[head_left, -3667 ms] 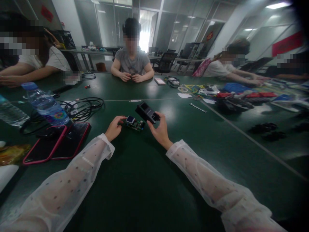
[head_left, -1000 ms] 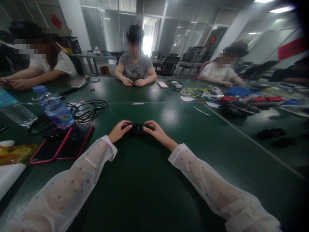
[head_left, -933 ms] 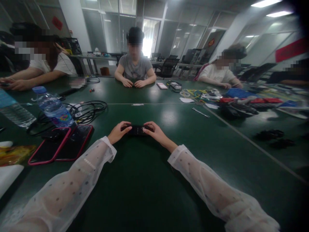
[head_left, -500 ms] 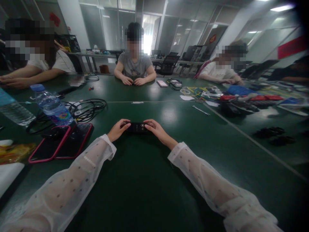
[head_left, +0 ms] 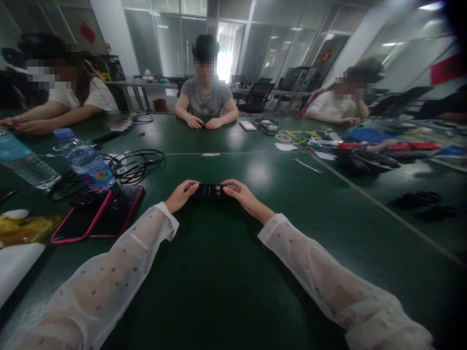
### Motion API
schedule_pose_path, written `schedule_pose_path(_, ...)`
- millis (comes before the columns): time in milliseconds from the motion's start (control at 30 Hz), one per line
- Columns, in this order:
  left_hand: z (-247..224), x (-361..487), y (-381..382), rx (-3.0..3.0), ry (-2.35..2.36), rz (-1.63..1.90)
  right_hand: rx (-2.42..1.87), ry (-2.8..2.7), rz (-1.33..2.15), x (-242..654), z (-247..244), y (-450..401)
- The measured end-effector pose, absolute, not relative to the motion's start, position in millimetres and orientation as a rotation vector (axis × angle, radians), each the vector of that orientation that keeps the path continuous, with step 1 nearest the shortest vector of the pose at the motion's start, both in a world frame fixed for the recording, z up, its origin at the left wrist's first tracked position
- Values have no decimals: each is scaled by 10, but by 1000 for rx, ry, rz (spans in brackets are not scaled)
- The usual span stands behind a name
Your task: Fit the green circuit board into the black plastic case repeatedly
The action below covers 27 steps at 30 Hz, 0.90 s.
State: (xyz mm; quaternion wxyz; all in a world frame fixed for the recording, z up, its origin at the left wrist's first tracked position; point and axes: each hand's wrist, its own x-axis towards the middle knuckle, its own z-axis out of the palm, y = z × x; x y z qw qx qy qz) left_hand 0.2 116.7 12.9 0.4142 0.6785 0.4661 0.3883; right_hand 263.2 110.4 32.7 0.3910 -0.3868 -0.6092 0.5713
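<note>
Both hands at the green table [head_left: 219,272], in sheer white sleeves [head_left: 120,262] with dark spots. The black box [head_left: 208,191] lay between them, its long side running crosswise, at or just over the tabletop; could not tell whether it touched. Left hand [head_left: 182,195] grasped its left end, thumb on the near face, fingers curled behind. Right hand [head_left: 241,193] gripped the other end the same way, thumb beside small pale markings on the face. Neither grip was loose.

Left of the hands: 2 phones [head_left: 118,214] with red edges, side by side, a small dark object [head_left: 89,199] on the farther-left phone. Beyond them, 2 plastic bottles [head_left: 87,163], 1 with a blue cap, and a coil of black cable [head_left: 148,160].

Right and farther off: a wrench [head_left: 308,166], then a jumble of wires [head_left: 297,136] near scraps of white paper [head_left: 286,147].

Across the table sat a person in a grey shirt [head_left: 207,99], both hands close together on the tabletop; a pale phone [head_left: 247,126] lay near.
</note>
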Motion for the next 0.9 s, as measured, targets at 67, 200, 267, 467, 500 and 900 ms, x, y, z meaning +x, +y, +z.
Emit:
schedule_pose_path(67,124,1,1166,1729,1186,987,-987,-1543,1450,2621,331,1093)
schedule_pose_path(200,118,-6,1160,1761,1204,971,-986,-1562,1456,2611,340,1074)
schedule_pose_path(267,116,-13,1159,1787,1210,955,-990,-1575,1443,2609,331,1075)
schedule_pose_path(467,107,-46,1145,1902,1272,907,-1042,-1577,1353,2587,261,1111)
schedule_pose_path(500,111,-46,1136,1923,1288,892,-1038,-1580,1347,2583,252,1117)
schedule_pose_path(900,127,-6,1090,1925,1295,943,-1032,-1705,1235,2567,213,1116)
